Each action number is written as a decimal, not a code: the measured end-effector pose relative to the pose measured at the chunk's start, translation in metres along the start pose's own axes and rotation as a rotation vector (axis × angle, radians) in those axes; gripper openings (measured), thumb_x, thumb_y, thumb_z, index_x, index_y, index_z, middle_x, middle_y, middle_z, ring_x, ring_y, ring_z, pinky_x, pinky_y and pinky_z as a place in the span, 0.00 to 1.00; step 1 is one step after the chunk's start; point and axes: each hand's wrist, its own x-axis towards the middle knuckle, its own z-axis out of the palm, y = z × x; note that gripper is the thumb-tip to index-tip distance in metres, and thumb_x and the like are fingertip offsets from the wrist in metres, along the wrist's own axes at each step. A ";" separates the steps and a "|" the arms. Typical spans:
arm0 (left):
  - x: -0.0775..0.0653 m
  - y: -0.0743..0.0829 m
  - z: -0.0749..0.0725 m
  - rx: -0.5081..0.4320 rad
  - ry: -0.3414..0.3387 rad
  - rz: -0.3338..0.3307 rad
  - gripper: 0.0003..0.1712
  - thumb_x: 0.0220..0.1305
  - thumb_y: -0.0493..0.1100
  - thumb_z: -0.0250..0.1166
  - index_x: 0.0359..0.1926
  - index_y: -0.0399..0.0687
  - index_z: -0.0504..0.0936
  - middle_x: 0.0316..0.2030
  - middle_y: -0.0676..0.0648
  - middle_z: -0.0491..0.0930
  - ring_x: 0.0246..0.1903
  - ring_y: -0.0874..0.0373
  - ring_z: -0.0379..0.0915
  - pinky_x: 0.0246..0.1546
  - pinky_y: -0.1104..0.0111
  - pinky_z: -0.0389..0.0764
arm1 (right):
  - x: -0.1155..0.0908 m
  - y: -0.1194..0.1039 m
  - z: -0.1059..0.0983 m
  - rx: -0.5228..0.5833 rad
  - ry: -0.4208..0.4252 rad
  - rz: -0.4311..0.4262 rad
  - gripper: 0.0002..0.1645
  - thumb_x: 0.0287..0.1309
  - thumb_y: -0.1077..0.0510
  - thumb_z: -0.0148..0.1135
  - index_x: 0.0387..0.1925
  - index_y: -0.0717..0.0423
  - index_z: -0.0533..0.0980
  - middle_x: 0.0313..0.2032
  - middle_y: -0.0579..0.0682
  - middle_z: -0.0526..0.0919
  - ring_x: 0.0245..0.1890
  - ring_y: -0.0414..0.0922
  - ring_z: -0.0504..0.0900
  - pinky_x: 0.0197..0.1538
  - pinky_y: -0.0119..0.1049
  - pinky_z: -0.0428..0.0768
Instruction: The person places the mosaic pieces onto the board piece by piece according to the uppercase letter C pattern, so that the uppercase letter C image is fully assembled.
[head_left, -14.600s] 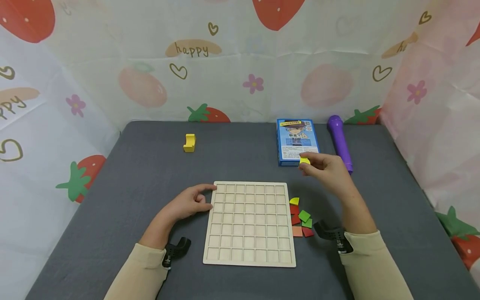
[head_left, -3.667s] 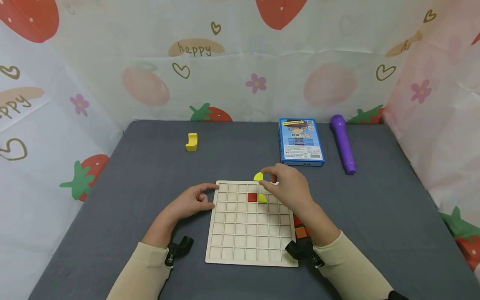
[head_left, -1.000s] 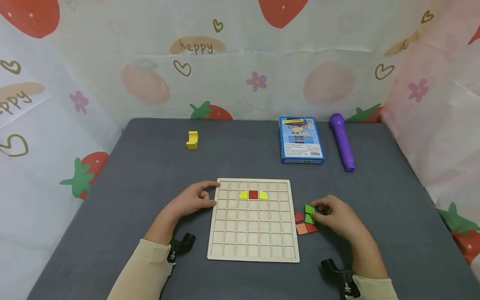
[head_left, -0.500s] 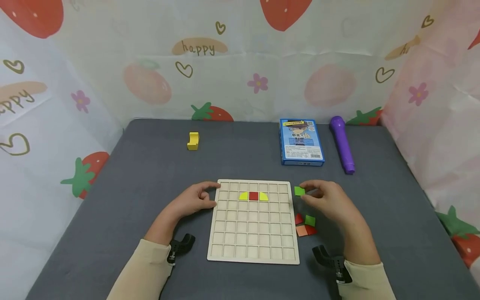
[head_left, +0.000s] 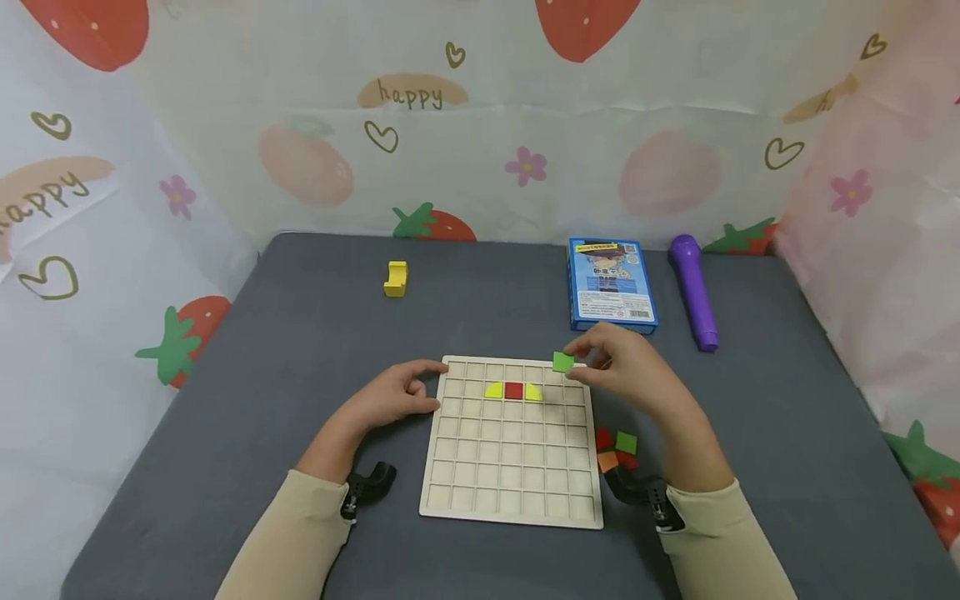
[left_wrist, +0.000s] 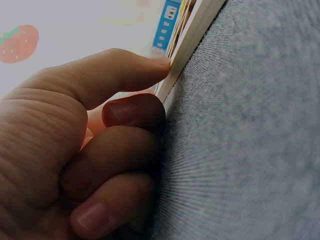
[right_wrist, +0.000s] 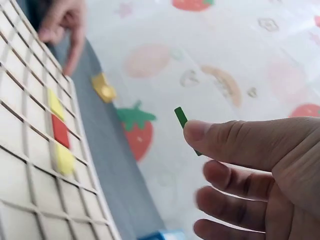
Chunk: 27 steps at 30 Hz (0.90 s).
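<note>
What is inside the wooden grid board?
The board holds a red tile between two yellow tiles. The held green tile and right hand hide part of its far right corner.

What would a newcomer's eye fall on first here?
Probably the wooden grid board near the middle of the dark gray table, with a red square tile between two yellow quarter-round tiles toward its far edge. Next, the green square tile pinched in the right hand by the board's far right corner. Then the purple microphone at the back right.

The right hand [right_wrist: 280, 160] pinches a green tile [right_wrist: 181, 117]. On the board [right_wrist: 12, 131], a red tile [right_wrist: 60, 132] sits between two yellow pieces [right_wrist: 64, 159].
</note>
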 end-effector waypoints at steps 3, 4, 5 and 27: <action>0.003 0.001 0.003 -0.010 -0.011 0.004 0.36 0.67 0.34 0.69 0.73 0.39 0.68 0.15 0.52 0.66 0.14 0.61 0.55 0.22 0.68 0.63 | 0.002 -0.004 0.014 -0.023 -0.025 -0.019 0.14 0.61 0.57 0.75 0.48 0.54 0.87 0.40 0.49 0.79 0.35 0.47 0.75 0.35 0.42 0.76; 0.004 0.001 0.004 -0.010 -0.011 0.003 0.36 0.67 0.34 0.69 0.73 0.39 0.68 0.15 0.52 0.65 0.14 0.61 0.55 0.22 0.68 0.63 | 0.003 -0.006 0.019 -0.035 -0.035 -0.024 0.14 0.60 0.56 0.75 0.48 0.53 0.87 0.38 0.48 0.78 0.34 0.47 0.73 0.34 0.42 0.75; 0.004 0.001 0.004 -0.006 -0.009 0.000 0.36 0.67 0.34 0.68 0.73 0.39 0.68 0.15 0.53 0.65 0.14 0.61 0.55 0.22 0.68 0.62 | 0.004 -0.008 0.025 -0.047 -0.042 -0.030 0.14 0.60 0.56 0.76 0.48 0.52 0.87 0.36 0.47 0.77 0.33 0.46 0.73 0.34 0.41 0.74; 0.002 0.002 0.002 0.002 -0.005 -0.014 0.36 0.66 0.35 0.69 0.73 0.40 0.68 0.15 0.53 0.65 0.13 0.62 0.55 0.20 0.69 0.61 | 0.019 -0.021 0.112 -0.258 0.008 -0.003 0.07 0.56 0.53 0.76 0.38 0.45 0.90 0.35 0.42 0.83 0.33 0.39 0.79 0.34 0.38 0.76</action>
